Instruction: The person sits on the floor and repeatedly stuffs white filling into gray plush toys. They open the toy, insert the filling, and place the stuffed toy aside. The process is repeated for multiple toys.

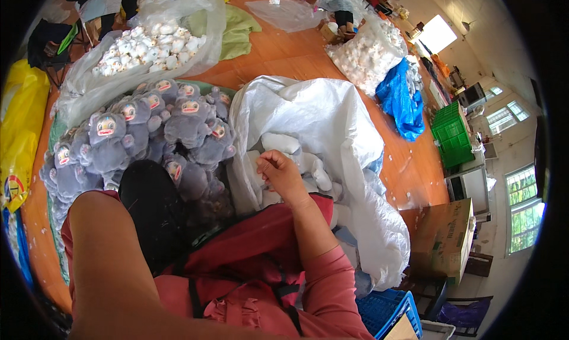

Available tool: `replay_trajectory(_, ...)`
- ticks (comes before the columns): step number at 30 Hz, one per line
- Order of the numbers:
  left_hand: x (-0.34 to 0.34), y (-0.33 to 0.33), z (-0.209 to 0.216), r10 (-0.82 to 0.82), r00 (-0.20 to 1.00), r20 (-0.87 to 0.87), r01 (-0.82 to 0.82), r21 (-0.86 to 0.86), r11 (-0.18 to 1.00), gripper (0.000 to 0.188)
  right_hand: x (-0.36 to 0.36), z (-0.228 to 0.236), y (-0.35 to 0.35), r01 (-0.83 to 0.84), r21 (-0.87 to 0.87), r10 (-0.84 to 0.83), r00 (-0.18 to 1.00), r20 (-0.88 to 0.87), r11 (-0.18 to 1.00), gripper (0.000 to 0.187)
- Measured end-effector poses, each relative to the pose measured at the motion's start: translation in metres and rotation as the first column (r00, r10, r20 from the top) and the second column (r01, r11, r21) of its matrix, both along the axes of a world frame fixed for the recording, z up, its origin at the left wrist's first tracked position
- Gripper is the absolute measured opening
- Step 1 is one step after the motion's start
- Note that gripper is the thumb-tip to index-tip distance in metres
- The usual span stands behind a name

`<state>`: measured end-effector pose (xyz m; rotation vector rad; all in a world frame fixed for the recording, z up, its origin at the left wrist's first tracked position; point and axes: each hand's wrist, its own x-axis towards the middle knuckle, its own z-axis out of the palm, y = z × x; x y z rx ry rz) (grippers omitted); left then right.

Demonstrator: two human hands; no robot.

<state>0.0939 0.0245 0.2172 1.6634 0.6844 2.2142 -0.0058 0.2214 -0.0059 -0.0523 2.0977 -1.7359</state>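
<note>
My right hand [280,173] is over the mouth of a large white woven sack [332,106], with the thumb and fingers bent together. Whatever is between the fingertips, if anything, is too small to make out. Below and around it, white stuffed pieces [281,143] lie inside the sack, with pale blue-grey ones along the right side. Just left of the sack is a heap of grey plush toys [188,124] with small faces. Bare skin of an arm fills the lower left, close to the camera; my left hand is not in view.
A clear bag of white plush pieces [154,47] stands beyond the toys. Farther right are another filled bag [370,53], a blue bag [403,100], green crates [453,135] and a cardboard box [441,236]. A blue crate [385,310] stands near me; other people sit at the back.
</note>
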Motion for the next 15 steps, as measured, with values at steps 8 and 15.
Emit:
replay_trajectory(8,0.0,0.001,0.002,-0.02,1.0,0.004,0.02,0.0,1.0,0.022,0.0,0.013,-0.004,0.012,0.042,-0.013,1.0,0.021,0.999,0.015)
replay_trajectory(15,-0.002,0.0,0.002,-0.025,1.0,0.015,0.025,-0.004,1.0,0.022,-0.005,-0.003,0.0,-0.016,0.011,0.016,0.999,-0.028,1.0,0.014)
